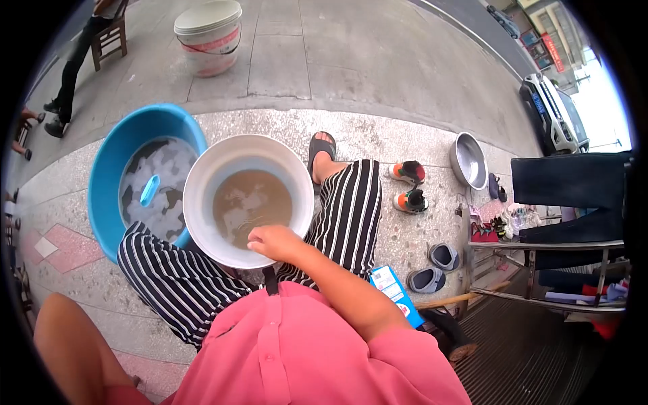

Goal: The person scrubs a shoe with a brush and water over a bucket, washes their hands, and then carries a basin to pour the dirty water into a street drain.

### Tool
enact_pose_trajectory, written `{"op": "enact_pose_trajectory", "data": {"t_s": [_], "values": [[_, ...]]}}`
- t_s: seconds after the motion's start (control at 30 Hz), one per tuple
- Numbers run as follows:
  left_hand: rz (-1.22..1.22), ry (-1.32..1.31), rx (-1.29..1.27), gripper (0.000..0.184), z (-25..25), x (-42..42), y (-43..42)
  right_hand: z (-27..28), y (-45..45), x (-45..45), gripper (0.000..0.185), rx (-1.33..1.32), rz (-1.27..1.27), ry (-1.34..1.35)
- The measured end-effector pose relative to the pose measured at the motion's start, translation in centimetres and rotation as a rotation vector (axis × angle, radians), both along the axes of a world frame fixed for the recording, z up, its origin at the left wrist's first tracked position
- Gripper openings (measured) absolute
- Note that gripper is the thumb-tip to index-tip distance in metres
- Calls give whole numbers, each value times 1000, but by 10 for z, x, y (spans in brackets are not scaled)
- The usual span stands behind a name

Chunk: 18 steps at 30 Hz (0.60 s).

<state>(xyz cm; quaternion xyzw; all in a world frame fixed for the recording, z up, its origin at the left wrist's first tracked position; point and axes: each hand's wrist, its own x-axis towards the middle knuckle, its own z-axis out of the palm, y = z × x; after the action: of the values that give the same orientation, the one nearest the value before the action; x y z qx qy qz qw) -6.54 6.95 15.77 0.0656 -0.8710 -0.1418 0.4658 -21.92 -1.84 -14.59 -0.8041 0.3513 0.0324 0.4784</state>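
Speckled pavement (347, 121) underfoot, wide strip. Largest vessel: blue tub (101, 182), on the wearer's left, holding grey, foamy liquid. Next, white bucket (302, 192), between the knees of striped trousers (352, 209), just beside the tub; brownish murky water (260, 192) covers its bottom, depth not readable, pale suds afloat. Likely weighty with water and apt to slosh if tipped; wall probably stiff plastic, with some give, not fragile. Suds would make the rim slick, so best hold seems both hands at opposite sides of the lip, thumbs over, or one palm under the base. Smaller: metal basin (456, 158), tilted, well apart on the right; nearer, orange-and-white sneakers (410, 202) in a pair. Right hand (273, 243) reaches over the bucket's near rim, above the water; fingers bent and close together, cannot tell whether they grip anything. Left hand out of view, finger state unknown. Smallest noted: slim light-blue object (150, 191) amid the tub's foam.
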Motion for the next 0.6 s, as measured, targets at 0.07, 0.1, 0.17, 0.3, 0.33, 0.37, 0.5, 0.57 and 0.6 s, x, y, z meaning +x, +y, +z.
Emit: {"op": "enact_pose_trajectory", "data": {"t_s": [0.07,0.1,0.17,0.3,0.33,0.37,0.5,0.57,0.6], "values": [[-4,-9,-39,31,8,1,5,-3,3,2,31,-15,-2,-18],[-1,0,-57,32,12,3,6,-9,3,0,30,-31,-10,-46],[21,24,-104,32,29,12,10,-15,3,-3,29,-42,-41,-92],[232,149,-208,32,79,52,15,-6,3,0,26,-4,-50,-97],[346,239,-207,32,80,69,17,1,0,1,27,-25,-12,-54],[495,362,-150,32,72,92,19,1,-1,1,27,-17,-21,-54],[1270,455,628,39,-92,218,2,3,1,2,30,24,-11,-7],[1766,-806,1182,46,-235,290,57,5,4,1,31,20,28,16],[1703,-1064,1575,54,-290,290,87,6,2,2,31,8,43,23]]}}
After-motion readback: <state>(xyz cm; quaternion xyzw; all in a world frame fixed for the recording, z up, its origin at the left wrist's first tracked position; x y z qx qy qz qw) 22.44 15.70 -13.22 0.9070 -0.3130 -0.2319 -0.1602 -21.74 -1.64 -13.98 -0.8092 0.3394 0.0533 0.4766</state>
